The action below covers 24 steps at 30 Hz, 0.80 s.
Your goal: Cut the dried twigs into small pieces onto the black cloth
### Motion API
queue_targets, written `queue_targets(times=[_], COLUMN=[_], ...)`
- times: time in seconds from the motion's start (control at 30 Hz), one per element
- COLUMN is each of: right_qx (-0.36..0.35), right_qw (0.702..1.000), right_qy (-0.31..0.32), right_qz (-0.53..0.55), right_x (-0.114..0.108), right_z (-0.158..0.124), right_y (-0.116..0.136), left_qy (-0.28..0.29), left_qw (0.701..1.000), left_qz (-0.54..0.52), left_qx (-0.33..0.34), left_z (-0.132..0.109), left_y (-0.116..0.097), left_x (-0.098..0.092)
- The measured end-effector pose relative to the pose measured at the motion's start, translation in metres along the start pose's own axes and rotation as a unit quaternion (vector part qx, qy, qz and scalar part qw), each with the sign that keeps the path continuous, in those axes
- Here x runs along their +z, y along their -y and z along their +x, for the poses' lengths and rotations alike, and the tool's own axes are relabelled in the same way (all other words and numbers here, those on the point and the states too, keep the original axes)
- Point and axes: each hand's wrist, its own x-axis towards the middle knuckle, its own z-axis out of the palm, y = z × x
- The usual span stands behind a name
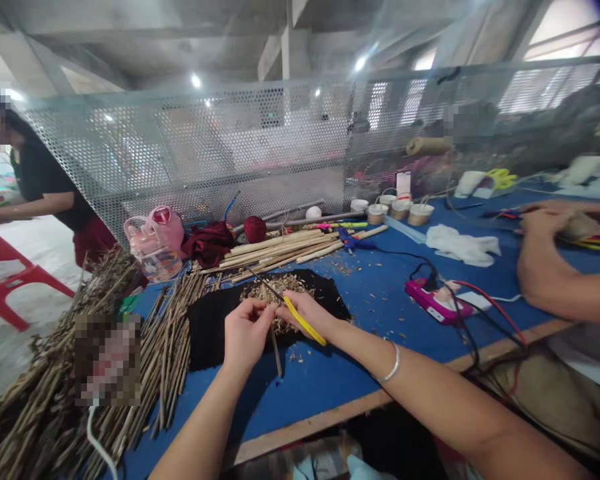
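Left fingers (256, 309) are pinched tight, thumb against forefinger, on a thin brown stick (277, 357)! Right fingers (300, 304) close in beside them, curled around a yellow-handled tool (305, 321), its slim dark blade reaching up and left past both sets of fingertips. The stick is straight and slender, its lower end poking out below the fingers, pointing down at the blue surface (340, 380). Just beyond the fingers, pale shavings (300, 283) lie heaped on a black cloth (210, 340). Off to their left, a spread of brown sticks (173, 360); farther ahead, pale rods (260, 255). Right of them, a magenta power strip (430, 303), its markings too small to read!
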Motion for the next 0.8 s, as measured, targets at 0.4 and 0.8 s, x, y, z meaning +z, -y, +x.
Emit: queue_targets(times=[0.4,0.8], right_qx=[-0.039,-0.055], right_qw=[0.999,0.981], right_qy=[0.010,-0.056], right_qz=[-0.036,-0.178], right_x=[-0.0042,-0.0015], right_z=[0.0013,0.0008], right_y=[-0.0019,0.0008], left_qy=[0.039,0.094], left_qw=[0.996,0.992], left_qz=[-0.062,-0.055], left_qx=[-0.059,-0.057], left_z=[0.0013,-0.0002], left_y=[-0.0092,-0.0024], left_x=[-0.0009,0.0040])
